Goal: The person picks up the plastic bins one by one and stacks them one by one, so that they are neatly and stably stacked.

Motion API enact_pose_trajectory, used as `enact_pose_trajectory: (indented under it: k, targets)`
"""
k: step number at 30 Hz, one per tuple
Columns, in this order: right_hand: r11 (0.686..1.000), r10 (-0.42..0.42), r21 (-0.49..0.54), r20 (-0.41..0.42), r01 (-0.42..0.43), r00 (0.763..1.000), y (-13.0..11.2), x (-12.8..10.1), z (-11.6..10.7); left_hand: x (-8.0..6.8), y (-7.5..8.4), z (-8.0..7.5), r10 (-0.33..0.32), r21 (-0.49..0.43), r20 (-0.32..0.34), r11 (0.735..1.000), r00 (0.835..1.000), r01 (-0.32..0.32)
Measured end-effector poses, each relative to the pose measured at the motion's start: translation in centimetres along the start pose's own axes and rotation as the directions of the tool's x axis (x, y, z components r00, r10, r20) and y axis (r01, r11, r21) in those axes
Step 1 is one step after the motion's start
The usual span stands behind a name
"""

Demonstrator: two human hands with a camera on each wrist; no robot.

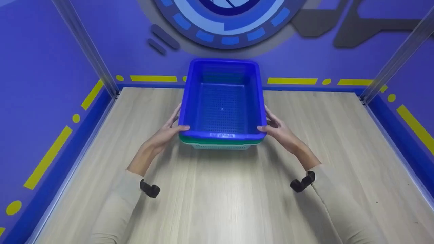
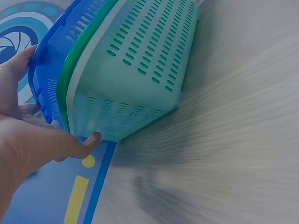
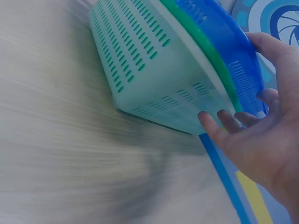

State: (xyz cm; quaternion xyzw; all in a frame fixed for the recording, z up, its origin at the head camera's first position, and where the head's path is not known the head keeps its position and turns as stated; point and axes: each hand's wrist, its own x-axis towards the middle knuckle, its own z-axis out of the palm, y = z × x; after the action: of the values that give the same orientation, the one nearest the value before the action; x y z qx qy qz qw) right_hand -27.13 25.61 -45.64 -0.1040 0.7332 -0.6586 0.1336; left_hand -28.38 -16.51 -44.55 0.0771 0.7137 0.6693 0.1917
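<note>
A stack of nested perforated baskets sits at the table's middle back: a blue basket on top, a green one showing as a rim, a pale mint one at the bottom. My left hand grips the stack's near left corner, thumb on the blue rim. My right hand grips the near right corner the same way. In the left wrist view my left hand has fingers against the mint basket. In the right wrist view my right hand touches the mint wall with its fingertips, below the blue basket.
The light wooden table spreads in front of the stack. Purple walls with yellow stripes close in the left, back and right. Metal posts stand at the back corners. The blue basket holds nothing.
</note>
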Motion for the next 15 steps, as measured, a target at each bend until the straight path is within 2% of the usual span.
enact_pose_trajectory:
  k: [8, 15]
  targets:
    - [0.999, 0.025, 0.027, -0.006, -0.025, 1.0, 1.3, -0.2, 0.4, -0.2, -0.8, 0.0, -0.045, 0.043, -0.01, 0.998, 0.999, 0.046]
    - [0.998, 0.038, 0.044, 0.011, -0.039, 0.999, 1.9, 0.1, 0.7, -0.3, -2.1, -0.3, -0.048, 0.065, 0.029, 0.997, 0.998, 0.046]
